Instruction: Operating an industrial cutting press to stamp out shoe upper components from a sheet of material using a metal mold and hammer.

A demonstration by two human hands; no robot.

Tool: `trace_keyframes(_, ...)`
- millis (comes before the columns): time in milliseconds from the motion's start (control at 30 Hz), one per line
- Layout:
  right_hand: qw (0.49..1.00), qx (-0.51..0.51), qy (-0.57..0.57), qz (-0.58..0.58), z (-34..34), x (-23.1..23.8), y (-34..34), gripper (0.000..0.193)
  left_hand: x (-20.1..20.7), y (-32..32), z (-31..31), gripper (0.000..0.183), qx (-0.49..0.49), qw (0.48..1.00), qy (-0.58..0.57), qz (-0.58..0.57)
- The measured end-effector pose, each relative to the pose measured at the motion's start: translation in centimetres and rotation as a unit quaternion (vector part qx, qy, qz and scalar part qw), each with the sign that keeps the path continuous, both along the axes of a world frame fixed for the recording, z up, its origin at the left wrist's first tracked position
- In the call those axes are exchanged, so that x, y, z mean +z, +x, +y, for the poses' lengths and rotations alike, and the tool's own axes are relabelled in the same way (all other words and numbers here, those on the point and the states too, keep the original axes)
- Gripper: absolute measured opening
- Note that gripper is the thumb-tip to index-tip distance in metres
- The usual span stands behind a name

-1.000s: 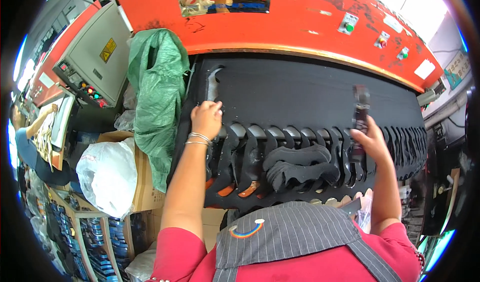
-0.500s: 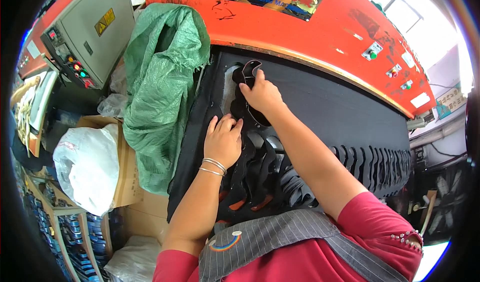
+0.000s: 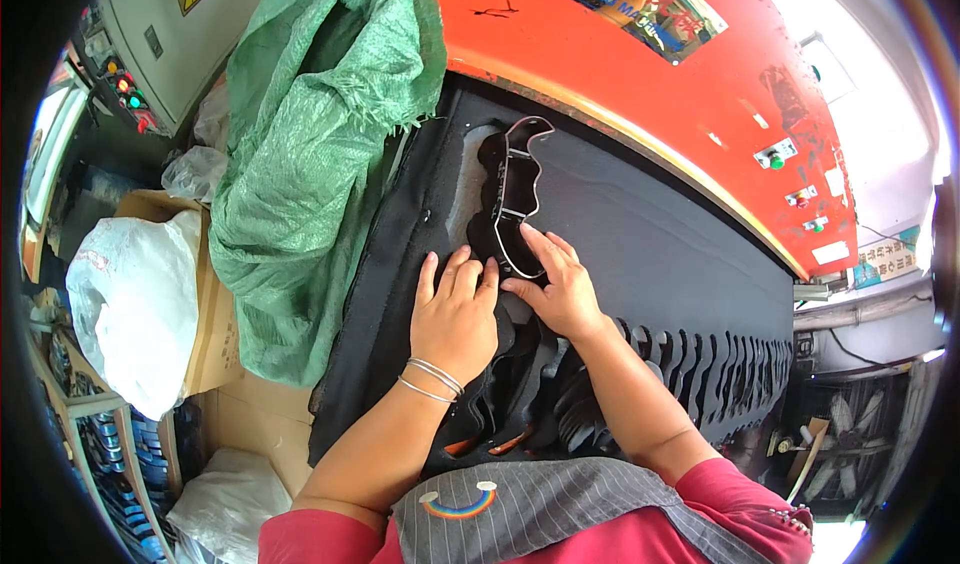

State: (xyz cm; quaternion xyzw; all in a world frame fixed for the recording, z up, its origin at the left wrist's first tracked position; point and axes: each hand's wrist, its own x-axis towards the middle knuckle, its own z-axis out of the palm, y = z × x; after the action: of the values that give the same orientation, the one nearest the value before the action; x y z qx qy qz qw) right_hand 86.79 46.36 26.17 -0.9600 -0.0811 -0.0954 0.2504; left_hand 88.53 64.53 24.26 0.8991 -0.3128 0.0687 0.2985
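Note:
A wavy-edged metal cutting die [image 3: 516, 213] with crossbars lies on black sheet material [image 3: 640, 234], beside a cut-out gap [image 3: 459, 189] that shows a grey surface. My right hand [image 3: 562, 289] pinches the die's near end, the thumb at its near tip and the fingers along its right edge. Flat on the sheet, with its fingers stretched out, my left hand [image 3: 455, 309] rests just left of that same end. Its fingertips come close to the die; whether they touch it I cannot tell. Wavy black cut pieces [image 3: 520, 394] lie between my forearms.
An orange machine beam [image 3: 620, 84] spans the far side, with buttons at its right. More wavy cuts [image 3: 720, 374] run rightward along the near edge. At left hang green woven sacking [image 3: 320, 164] and, lower down, a white bag [image 3: 140, 304] in a cardboard box [image 3: 220, 314].
My right hand has moved from the die's far end to its near end. The die now sits slightly right of the gap. My left hand stays beside it; the view has shifted.

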Motion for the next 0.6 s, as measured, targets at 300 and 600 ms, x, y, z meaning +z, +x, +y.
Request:
trace_keyframes(300, 1.000, 0.019, -0.002, -0.025, -0.7, -0.3, 0.5, 0.071, 0.1, 0.3, -0.1, 0.044, 0.002, 1.000, -0.008, 0.008)
trace_keyframes(600, 0.999, 0.036, 0.022, -0.032, -1.9, -0.9, 2.0, 0.076, 0.3, 1.7, -0.8, 0.044, 0.002, 1.000, 0.012, -0.008)
